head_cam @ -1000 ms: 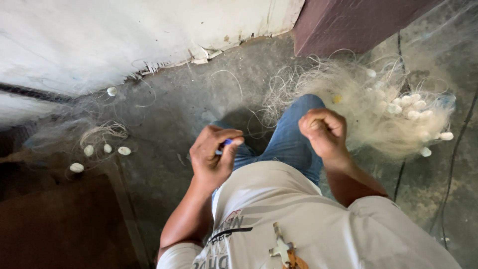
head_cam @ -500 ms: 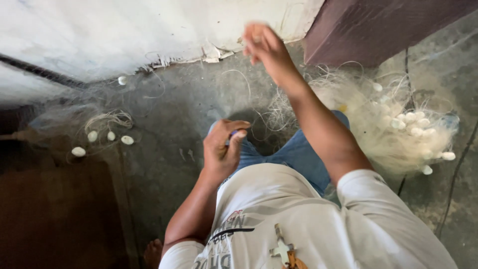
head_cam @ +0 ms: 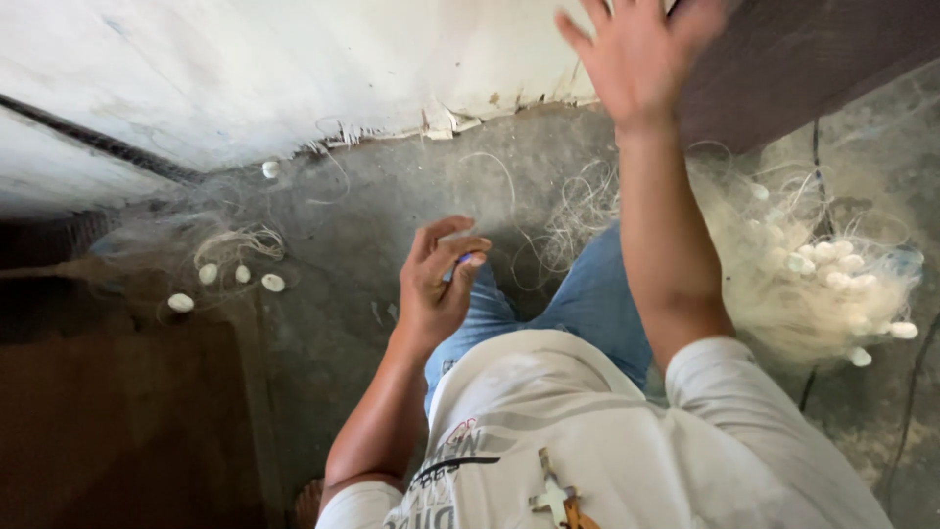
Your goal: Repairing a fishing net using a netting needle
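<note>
White net heap [head_cam: 783, 284] with floats | left hand [head_cam: 438, 284] pinches blue tool [head_cam: 463, 261] | right hand [head_cam: 636, 54] raised, fingers spread

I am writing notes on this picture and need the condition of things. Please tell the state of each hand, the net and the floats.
Left hand: low over the knee, fingers curled in a grip on a small blue tool.
Right hand: raised high, fingers spread, open.
Net heap: bunched on the floor at the right, tangled.
White floats on the left: lying loose in spread netting on the floor.
</note>
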